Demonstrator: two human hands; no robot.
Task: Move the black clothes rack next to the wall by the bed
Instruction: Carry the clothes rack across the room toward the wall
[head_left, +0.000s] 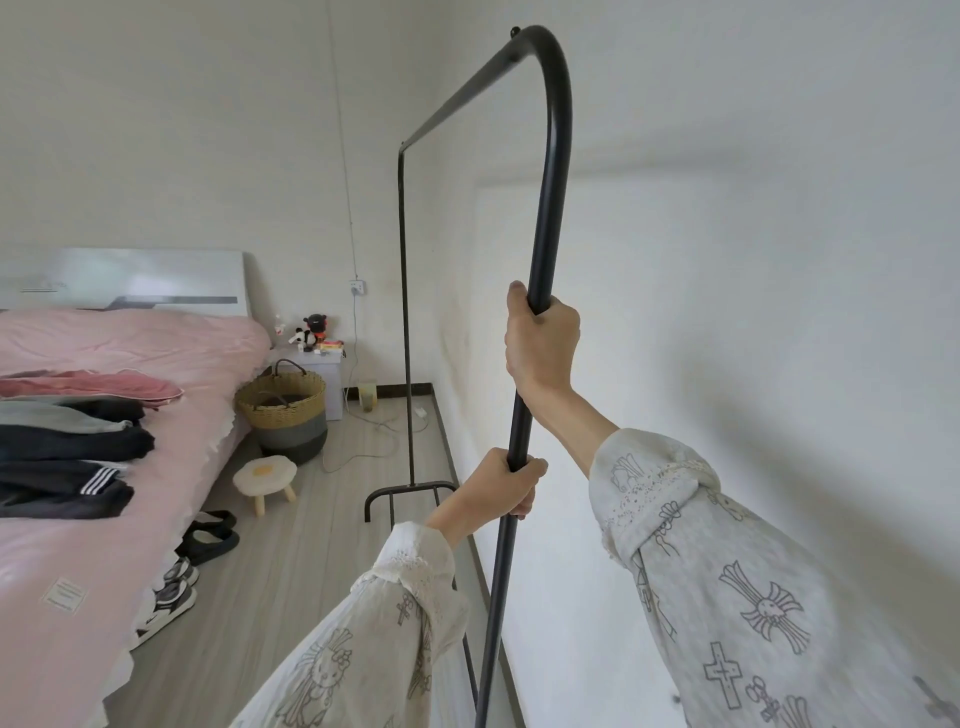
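Note:
The black clothes rack (551, 171) is a bare metal frame standing lengthwise along the white wall (727, 312) on the right. Its near upright rises through the middle of the view and bends into the top bar. My right hand (543, 340) is shut around that upright at about mid height. Lower on the same pole, my left hand (501, 483) grips it too. The rack's far foot (410, 491) rests on the floor close to the wall. The bed (130, 395) with pink bedding lies to the left.
Folded dark clothes (67, 457) lie on the bed. On the floor between bed and rack are a woven basket (283, 410), a small wooden stool (265, 475), black sandals (210, 535), sneakers (166, 597) and a white cable (363, 441). A nightstand (327, 374) stands in the corner.

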